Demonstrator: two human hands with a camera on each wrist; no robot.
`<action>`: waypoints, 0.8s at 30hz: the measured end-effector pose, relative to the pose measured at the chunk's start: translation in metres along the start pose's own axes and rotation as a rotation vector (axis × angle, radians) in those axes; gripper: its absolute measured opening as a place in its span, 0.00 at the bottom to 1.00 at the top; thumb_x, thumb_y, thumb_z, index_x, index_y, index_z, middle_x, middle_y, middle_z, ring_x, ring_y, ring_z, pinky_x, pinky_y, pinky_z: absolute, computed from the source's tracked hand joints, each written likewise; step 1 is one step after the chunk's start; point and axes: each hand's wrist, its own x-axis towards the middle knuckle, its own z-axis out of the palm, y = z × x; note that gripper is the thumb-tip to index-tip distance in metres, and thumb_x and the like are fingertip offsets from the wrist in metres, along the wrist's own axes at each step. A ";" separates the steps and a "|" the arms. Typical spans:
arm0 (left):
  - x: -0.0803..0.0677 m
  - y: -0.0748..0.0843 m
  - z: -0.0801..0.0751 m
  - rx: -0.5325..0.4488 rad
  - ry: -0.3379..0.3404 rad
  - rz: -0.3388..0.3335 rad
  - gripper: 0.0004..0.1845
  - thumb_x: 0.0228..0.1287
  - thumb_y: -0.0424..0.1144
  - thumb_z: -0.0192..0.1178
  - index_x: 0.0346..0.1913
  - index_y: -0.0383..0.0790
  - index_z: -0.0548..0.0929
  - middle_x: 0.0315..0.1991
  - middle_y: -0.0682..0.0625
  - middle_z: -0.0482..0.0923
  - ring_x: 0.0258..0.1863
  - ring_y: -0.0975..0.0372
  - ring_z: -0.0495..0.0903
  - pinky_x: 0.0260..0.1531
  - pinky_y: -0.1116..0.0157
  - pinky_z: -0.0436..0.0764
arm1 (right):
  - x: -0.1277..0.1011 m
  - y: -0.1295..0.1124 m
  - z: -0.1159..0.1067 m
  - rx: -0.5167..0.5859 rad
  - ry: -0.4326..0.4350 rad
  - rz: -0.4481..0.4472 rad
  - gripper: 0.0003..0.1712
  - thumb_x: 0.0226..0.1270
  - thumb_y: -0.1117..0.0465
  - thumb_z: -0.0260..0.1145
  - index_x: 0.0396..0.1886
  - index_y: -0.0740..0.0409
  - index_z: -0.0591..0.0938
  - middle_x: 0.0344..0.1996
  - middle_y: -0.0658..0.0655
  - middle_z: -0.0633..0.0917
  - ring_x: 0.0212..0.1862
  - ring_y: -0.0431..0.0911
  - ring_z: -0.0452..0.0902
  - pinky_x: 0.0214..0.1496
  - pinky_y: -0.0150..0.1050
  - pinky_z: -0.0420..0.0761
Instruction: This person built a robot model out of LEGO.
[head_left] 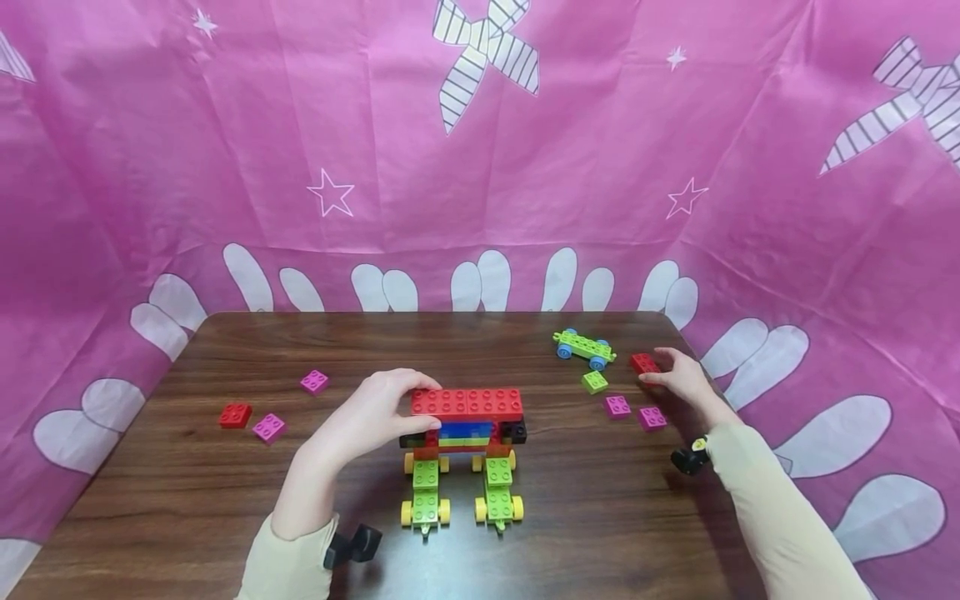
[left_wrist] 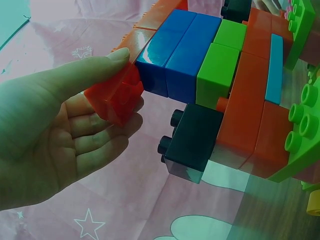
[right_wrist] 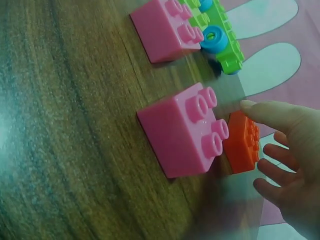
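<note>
A toy of stacked building blocks (head_left: 465, 431) stands at the middle of the table, with red bricks on top, blue and green layers below, and black bricks jutting from its sides. My left hand (head_left: 382, 411) grips the left end of its red top, thumb in front and fingers behind. In the left wrist view, a red brick (left_wrist: 117, 97) sits between that thumb and the fingers. Over at the right edge, my right hand (head_left: 684, 379) reaches around a loose red brick (head_left: 642, 364), thumb and fingers spread beside it. The right wrist view has the thumb at one end of this brick (right_wrist: 242, 145).
Green wheeled bases (head_left: 425, 504) with yellow wheels support the toy. Back right are a green car base (head_left: 583, 344) with blue wheels, a green brick (head_left: 595, 382) and two pink bricks (head_left: 617, 407). To the left lie a red brick (head_left: 235, 415) and two pink bricks (head_left: 269, 428).
</note>
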 end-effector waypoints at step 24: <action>0.000 -0.001 0.001 0.004 -0.005 0.001 0.22 0.55 0.45 0.72 0.52 0.43 0.83 0.47 0.52 0.84 0.47 0.60 0.79 0.53 0.54 0.81 | 0.016 0.009 0.014 0.075 -0.064 -0.083 0.38 0.60 0.61 0.72 0.67 0.69 0.66 0.58 0.69 0.76 0.58 0.60 0.70 0.59 0.51 0.74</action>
